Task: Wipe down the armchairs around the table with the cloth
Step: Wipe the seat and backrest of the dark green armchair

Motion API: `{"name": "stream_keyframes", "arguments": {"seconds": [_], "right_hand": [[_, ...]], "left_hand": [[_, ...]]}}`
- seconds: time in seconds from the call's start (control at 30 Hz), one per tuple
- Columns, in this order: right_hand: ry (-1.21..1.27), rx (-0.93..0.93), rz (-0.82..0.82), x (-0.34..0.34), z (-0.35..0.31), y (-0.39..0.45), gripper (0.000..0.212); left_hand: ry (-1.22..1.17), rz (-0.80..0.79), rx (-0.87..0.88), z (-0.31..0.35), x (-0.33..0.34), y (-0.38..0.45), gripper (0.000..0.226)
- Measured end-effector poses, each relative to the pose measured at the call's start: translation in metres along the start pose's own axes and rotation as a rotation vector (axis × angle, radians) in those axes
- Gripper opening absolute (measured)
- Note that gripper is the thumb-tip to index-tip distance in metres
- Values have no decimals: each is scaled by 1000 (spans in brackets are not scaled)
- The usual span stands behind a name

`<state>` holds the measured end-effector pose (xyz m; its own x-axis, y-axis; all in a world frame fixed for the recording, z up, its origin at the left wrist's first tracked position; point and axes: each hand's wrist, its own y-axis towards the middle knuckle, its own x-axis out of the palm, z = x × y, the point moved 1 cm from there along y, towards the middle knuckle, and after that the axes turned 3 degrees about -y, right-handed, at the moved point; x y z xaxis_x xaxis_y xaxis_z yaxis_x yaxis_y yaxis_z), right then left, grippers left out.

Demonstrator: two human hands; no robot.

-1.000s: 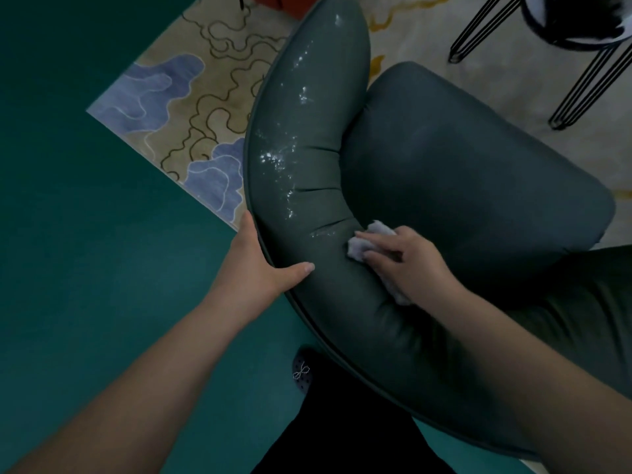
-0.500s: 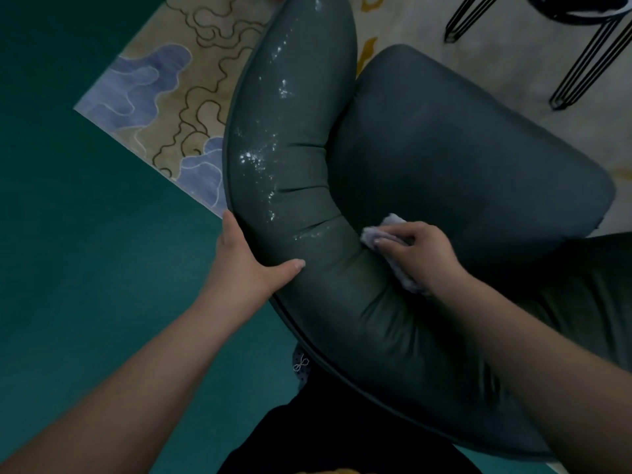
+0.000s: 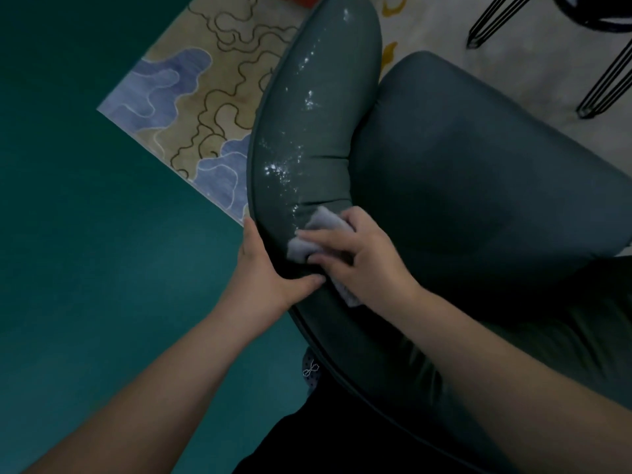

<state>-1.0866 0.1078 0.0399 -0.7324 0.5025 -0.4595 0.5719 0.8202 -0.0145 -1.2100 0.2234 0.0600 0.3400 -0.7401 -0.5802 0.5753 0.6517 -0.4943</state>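
A patterned rug (image 3: 205, 97) and black hairpin legs (image 3: 605, 83) flank the dark armchair (image 3: 478, 186). The left hand (image 3: 266, 268) clasps its backrest edge; the right hand (image 3: 355, 258) presses the cloth (image 3: 321, 227) against the wet backrest, fingers curled over it.

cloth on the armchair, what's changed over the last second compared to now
The right hand, pressing the cloth on the padded backrest, first slid it toward the seat side, then back out toward the outer edge, ending close to the left hand. The left hand's grip on the backrest edge is unchanged, and the wet droplets further up the backrest are not yet wiped.
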Motion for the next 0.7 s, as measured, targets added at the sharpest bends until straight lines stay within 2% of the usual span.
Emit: {"name": "stream_keyframes", "arguments": {"seconds": [0.2,0.27,0.37,0.4,0.5,0.53,0.6,0.7], "right_hand": [[17,278,144,-5,22,17,30],[55,231,160,-3,10,14,31],[-16,2,12,-1,4,7,34],[-41,30,16,-5,13,11,34],[-92,315,122,-25,41,23,31],[-80,359,138,-27,41,25,30],[-21,264,143,-21,20,30,29],[-61,-121,-7,7,-20,33,30]], "left_hand": [[-34,-50,23,3,-10,8,140],[-40,-55,20,5,-13,12,138],[-36,-53,35,6,-16,17,124],[-45,-60,42,5,-17,17,120],[-73,-77,65,8,-20,15,123],[-80,-77,69,9,-20,15,123],[-79,-71,66,9,-20,15,117],[-98,-77,71,4,-20,17,110]]}}
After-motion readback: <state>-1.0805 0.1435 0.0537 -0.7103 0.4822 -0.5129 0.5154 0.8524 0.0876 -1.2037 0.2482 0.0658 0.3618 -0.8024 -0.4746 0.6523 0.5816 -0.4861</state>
